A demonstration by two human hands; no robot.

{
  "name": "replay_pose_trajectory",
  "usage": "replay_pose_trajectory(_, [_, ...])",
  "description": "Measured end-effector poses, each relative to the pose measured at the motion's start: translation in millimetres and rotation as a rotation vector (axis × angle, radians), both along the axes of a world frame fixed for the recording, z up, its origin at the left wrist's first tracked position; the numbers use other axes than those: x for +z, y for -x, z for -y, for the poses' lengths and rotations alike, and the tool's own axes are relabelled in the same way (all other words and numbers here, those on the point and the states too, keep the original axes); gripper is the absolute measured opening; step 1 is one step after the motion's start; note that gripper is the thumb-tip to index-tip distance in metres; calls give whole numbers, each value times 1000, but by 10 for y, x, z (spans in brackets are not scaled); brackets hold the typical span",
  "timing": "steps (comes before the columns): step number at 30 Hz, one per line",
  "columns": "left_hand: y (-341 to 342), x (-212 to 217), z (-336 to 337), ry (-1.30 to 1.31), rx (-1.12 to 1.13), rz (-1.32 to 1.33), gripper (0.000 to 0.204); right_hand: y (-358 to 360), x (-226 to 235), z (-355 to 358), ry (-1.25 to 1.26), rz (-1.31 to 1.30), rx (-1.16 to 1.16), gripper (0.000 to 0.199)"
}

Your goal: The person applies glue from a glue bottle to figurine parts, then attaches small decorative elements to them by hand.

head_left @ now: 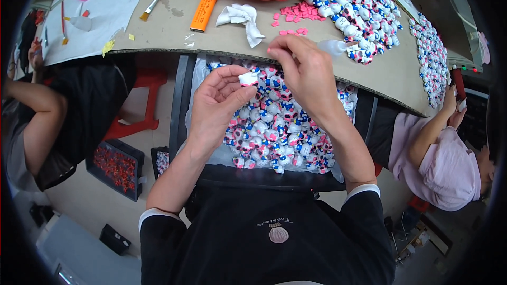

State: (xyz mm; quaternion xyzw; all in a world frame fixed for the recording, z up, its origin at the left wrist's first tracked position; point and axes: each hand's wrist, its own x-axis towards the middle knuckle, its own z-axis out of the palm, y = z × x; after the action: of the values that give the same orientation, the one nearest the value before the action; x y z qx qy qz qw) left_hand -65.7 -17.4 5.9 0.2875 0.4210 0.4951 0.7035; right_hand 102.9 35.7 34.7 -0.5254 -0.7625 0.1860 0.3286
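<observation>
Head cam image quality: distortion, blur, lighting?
Head view throughout: black fisheye corners; tabletop looks curved along its front edge; lighting fairly even, white sheet bright; figurine in left fingers shows no obvious motion blur, fine detail too small to tell.

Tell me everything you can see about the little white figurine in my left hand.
The little figurine is mostly white, with pink and dark markings low on the side that shows. It looks like smooth, hard plastic. The left hand holds it between thumb and fingers, raised over a pile of similar figurines, close to the table's near edge. The thumb and fingers hide part of it, so its lower end can't be made out. The right hand is not touching it.
</observation>
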Motion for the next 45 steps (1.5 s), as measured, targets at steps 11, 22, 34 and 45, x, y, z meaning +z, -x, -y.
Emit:
replay_pose_trajectory(11, [-91,26,63,-118,-51,-155,29,-115,143,292,711,-434,90,14])
replay_pose_trajectory(22, [-87,37,75,-142,-32,-177,30,-71,-10,447,34,-197,104,10])
replay_pose_trajectory(34, [-134,-2,144,-252,-67,-288,30,-124,-73,580,-141,-142,119,17])
replay_pose_trajectory(45, [-219,153,69,-563,-299,-782,21,-622,98,334,-139,-136,-359,25])
